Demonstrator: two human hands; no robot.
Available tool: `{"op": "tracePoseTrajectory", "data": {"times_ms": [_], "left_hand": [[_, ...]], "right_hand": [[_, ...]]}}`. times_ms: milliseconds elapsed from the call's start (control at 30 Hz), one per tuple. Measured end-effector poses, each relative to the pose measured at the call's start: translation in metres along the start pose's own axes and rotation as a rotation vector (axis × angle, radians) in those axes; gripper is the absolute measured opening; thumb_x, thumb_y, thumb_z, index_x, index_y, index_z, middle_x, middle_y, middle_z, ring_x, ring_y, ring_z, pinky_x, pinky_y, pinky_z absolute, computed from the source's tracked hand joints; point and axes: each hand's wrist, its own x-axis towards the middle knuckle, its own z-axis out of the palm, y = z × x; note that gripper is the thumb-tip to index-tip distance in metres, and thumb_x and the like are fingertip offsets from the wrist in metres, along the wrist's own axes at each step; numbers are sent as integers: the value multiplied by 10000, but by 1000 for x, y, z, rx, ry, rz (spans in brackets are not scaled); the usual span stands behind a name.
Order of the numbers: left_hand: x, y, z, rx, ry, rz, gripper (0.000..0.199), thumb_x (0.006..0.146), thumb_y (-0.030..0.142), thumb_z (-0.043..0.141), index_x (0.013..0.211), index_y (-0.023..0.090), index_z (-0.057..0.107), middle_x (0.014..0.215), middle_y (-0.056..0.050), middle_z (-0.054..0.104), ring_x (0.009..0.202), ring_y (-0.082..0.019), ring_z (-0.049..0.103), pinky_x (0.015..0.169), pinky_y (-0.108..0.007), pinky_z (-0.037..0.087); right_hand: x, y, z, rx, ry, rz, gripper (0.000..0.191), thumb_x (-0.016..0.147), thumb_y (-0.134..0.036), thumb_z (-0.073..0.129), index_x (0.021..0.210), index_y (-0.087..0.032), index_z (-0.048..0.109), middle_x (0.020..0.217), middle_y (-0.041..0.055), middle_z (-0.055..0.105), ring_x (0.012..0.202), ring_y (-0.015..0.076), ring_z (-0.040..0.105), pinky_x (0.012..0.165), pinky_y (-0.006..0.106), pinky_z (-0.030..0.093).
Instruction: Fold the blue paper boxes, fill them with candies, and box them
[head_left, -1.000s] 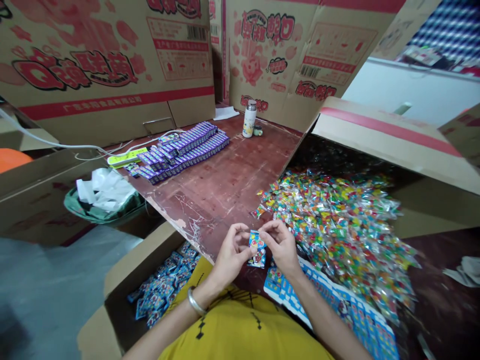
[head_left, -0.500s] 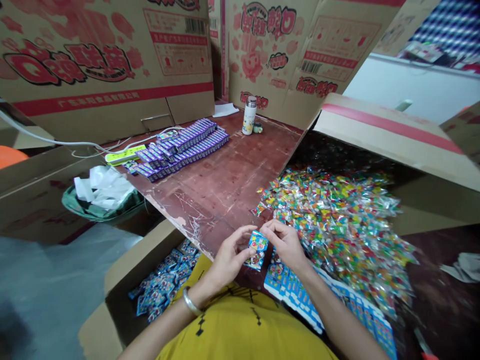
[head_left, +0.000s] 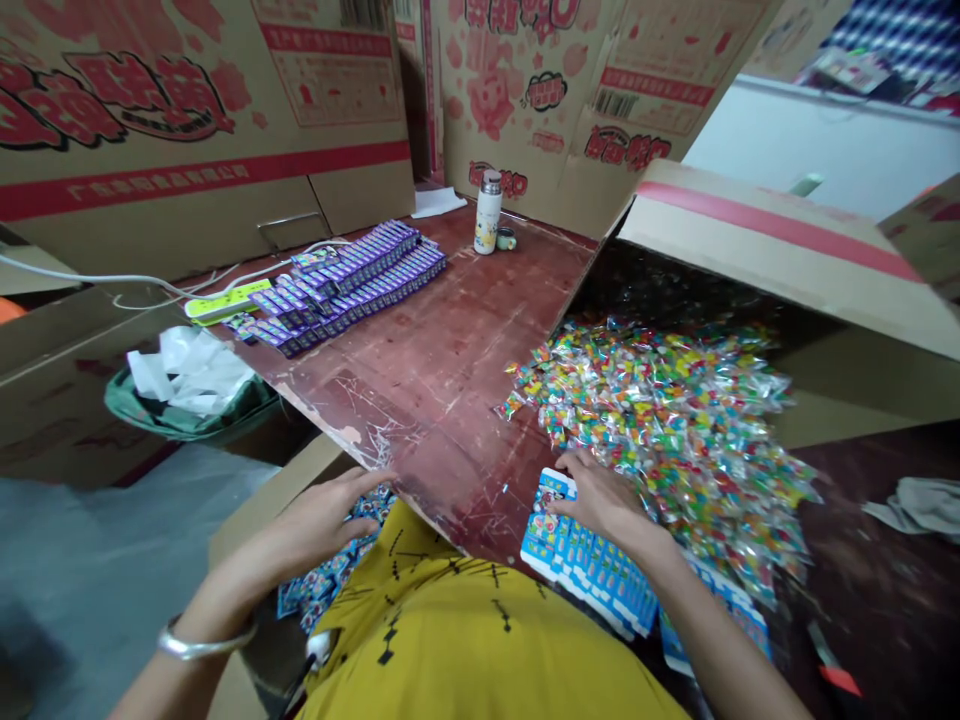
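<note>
Flat blue packs [head_left: 592, 570] lie in an overlapping row on the near side of the candy heap [head_left: 660, 420], w/ a gap partway along & the far end partly behind the forearm. R hand [head_left: 604, 495] is at the row's left end, just by the heap's near-left edge: thumb & fingers bent round the end pack, touching it; can't tell if they're actually closed on it. L hand [head_left: 319, 520] is well left of the heap, open, fingers stretched out, nothing visible in it.

Progress, judging by qty: prob. midway. Done: small blue packs [head_left: 322, 590] piled loose in an open box [head_left: 259, 495], well left of the heap & lower than it; exact no. can't be told, as the hand & yellow clothing block part of the view. Left: a fair no. of flat blue packs, none seen raised off the row, plus lots of clear candy sachets in the heap itself.

Purple packs [head_left: 360, 285], stacked in neat rows farther back & left of the heap, look like a separate finished lot, tho' that's only a guess; neither hand is near them.
</note>
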Motion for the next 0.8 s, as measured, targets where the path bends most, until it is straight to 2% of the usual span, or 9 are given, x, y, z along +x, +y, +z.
{"op": "tracePoseTrajectory", "data": {"times_ms": [133,233,333,433,500,567,633,700,800], "left_hand": [[21,28,34,-80,-18,105,365,820,317,581,1177,243,601,1188,-46,660,1079,-225,611,954,-332,450],[39,61,69,-124,-11,161,262,849,350,563,1066,214,614,1045,-55,690,956,-212,643,861,-317,494],[52,89,103,-114,92,278,443,779,410,667,1165,225,556,1144,-75,644,1036,-245,614,908,-357,480],[61,107,124,-121,176,387,696,731,415,723,1332,209,438,1315,-119,545,1197,-281,523,1032,-415,402],[65,112,127,-177,202,408,698,756,367,709,1368,203,415,1355,-129,516,1240,-286,487,1069,-431,363],[69,114,123,-329,162,395,663,767,335,702,1363,213,440,1349,-119,531,1228,-283,500,1067,-430,365],[72,114,115,-572,50,364,636,763,340,710,1343,213,480,1323,-108,561,1202,-282,525,1051,-422,383],[73,112,106,-826,-90,321,592,770,347,707,1311,191,524,1272,-107,600,1164,-278,553,1025,-409,405],[71,109,98,-1095,-270,237,537,770,363,709,1251,160,584,1162,-111,653,1053,-259,607,951,-384,446]], "right_hand": [[2,-7,10,55,54,20,300,643,-367,788,794,-226,571,880,2,593,672,157,539,543,254,274],[4,-9,6,340,131,14,218,778,-350,667,703,-209,520,705,-21,551,602,135,501,531,246,288],[5,-15,-1,751,191,62,270,819,-409,614,694,-211,480,555,-59,443,483,109,419,467,228,280],[4,-28,-8,994,178,135,324,797,-461,642,684,-214,465,473,-92,367,379,82,325,391,215,222],[2,-37,-10,1092,190,173,337,802,-491,634,695,-212,479,464,-92,379,351,79,322,364,214,207],[-3,-45,-11,1143,239,145,309,851,-506,571,782,-206,545,479,-79,416,368,91,370,371,217,256],[-10,-51,-9,1129,252,40,325,916,-489,474,980,-199,607,482,-71,428,402,107,409,412,227,322],[-16,-55,-6,1085,195,-88,378,937,-458,449,1186,-201,574,532,-57,472,443,112,438,452,235,365],[-20,-58,-3,1053,123,-195,396,887,-413,565,1234,-226,531,656,-37,554,503,109,481,479,230,391]]}}
